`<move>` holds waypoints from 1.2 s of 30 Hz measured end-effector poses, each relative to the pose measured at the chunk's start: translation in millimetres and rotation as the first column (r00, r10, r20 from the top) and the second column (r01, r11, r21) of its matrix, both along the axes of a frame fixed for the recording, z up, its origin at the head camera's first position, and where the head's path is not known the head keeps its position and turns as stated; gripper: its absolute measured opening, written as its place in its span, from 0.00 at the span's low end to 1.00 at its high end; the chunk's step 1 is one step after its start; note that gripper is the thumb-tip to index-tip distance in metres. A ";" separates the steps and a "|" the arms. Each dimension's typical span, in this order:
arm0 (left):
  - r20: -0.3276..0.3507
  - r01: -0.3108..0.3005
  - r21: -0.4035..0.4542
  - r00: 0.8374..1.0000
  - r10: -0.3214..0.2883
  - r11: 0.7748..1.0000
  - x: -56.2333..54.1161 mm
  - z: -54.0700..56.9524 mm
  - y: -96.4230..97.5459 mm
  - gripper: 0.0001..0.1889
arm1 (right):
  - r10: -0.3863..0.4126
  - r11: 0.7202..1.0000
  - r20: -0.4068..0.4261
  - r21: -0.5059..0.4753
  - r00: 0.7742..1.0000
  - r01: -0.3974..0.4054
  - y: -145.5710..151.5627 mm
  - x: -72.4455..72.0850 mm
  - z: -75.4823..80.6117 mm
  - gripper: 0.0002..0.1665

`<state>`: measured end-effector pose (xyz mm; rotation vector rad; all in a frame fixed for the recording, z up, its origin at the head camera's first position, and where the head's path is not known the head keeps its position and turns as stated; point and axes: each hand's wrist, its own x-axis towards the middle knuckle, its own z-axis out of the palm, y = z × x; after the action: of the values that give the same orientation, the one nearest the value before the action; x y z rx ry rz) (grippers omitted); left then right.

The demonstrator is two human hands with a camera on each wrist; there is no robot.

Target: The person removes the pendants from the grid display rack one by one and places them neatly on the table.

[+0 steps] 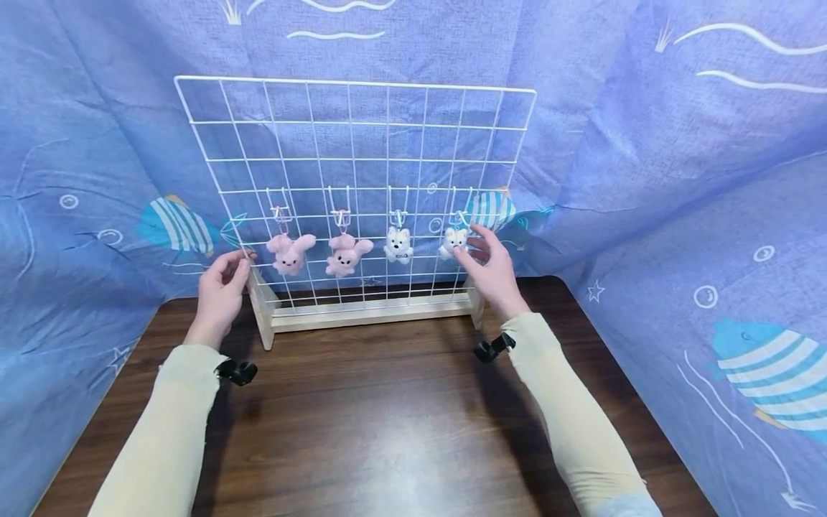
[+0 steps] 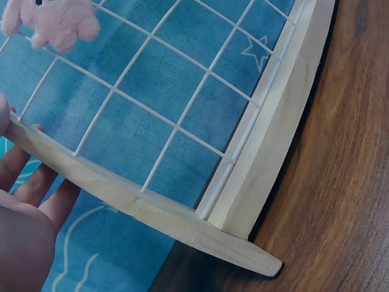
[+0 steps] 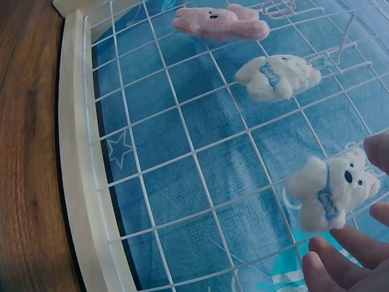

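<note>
A white wire grid (image 1: pixel 368 158) stands in a pale wooden base (image 1: pixel 375 314). Hooks carry a row of plush keychains: one pink plush keychain (image 1: pixel 290 254), a second pink plush keychain (image 1: pixel 347 256), a white dog plush keychain (image 1: pixel 398 245) and, at the right, another white dog plush keychain (image 3: pixel 331 191). My left hand (image 1: pixel 222 293) holds the wooden side piece (image 2: pixel 130 204), thumb in front and fingers behind. Around the rightmost white dog, my right hand (image 1: pixel 489 269) has its thumb and fingers spread; whether they touch it is unclear.
The grid stands on a dark wood table (image 1: pixel 362 402). Behind it and along the sides hangs a blue cloth (image 1: pixel 620 179) printed with fish. A small black camera (image 1: pixel 494 347) is strapped at each wrist.
</note>
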<state>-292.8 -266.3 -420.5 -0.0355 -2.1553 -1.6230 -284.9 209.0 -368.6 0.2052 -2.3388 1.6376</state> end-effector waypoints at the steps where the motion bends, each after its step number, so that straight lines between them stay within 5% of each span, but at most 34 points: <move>1: 0.000 0.007 0.006 1.000 -0.007 1.000 -0.8 -0.7 -0.8 0.20 | -0.007 1.000 -0.004 0.007 1.000 0.007 -0.5 0.6 0.5 0.39; 22: -0.010 0.015 0.034 1.000 -0.015 0.999 0.7 -3.1 -3.0 0.20 | -0.137 0.989 -0.083 0.050 0.987 0.141 -13.9 4.6 8.1 0.29; 28: 0.028 0.003 0.022 1.000 -0.004 1.000 0.7 -3.2 -3.3 0.21 | -0.193 0.975 -0.102 0.094 0.976 0.203 -19.7 1.0 16.4 0.29; 36: -0.005 0.010 0.035 1.000 -0.009 0.999 1.0 -3.7 -1.5 0.20 | -0.268 0.949 -0.154 0.128 0.951 0.288 -30.9 -7.3 20.6 0.23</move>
<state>-291.8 -267.8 -424.2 -0.0394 -2.1256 -1.6636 -292.2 178.1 -348.0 0.0113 -2.2670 1.2775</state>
